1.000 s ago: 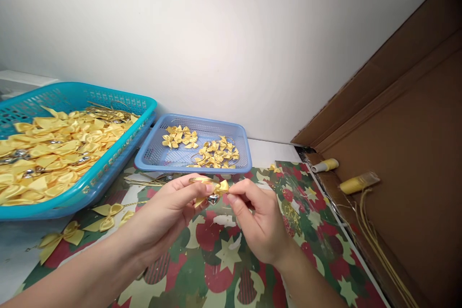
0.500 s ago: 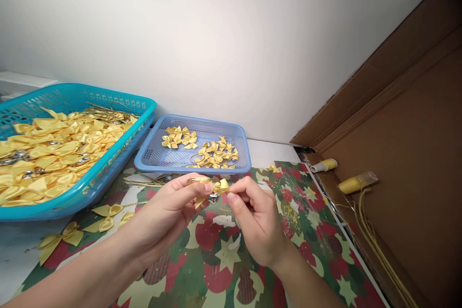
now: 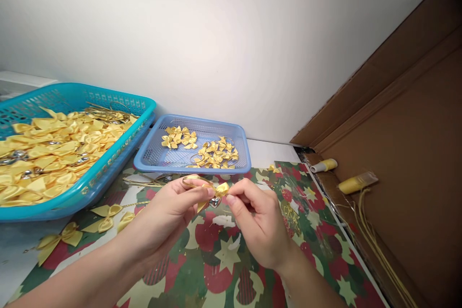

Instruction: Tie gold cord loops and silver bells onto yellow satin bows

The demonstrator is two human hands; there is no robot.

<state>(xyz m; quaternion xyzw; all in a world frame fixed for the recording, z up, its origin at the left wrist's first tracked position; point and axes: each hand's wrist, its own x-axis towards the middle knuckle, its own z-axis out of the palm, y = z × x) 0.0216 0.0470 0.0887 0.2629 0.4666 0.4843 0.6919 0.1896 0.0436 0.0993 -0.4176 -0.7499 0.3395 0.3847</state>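
A yellow ribbon bow (image 3: 221,187) is held between my two hands above the patterned table cover. My left hand (image 3: 180,207) pinches its left side between thumb and fingers. A loop of gold cord (image 3: 193,181) stands out over the left fingers. Just under the bow's knot hangs a small silver bell-like charm (image 3: 215,201). My right hand (image 3: 254,216) is closed, with thumb and forefinger pinching the right end of the bow. The fingertips hide part of the ribbon.
At left, a turquoise basket (image 3: 119,158) is heaped with yellow bows. A blue basket (image 3: 166,170) with smaller bows stands behind my hands. Loose bows (image 3: 107,219) lie by my left forearm. Cardboard (image 3: 407,154) with yellow-wrapped spools (image 3: 357,182) and hanging cords borders the right side.
The bow has tilted slightly and shifted a little to the right. The gold cord loop now shows wider above my left fingers. Both hands keep their pinch.
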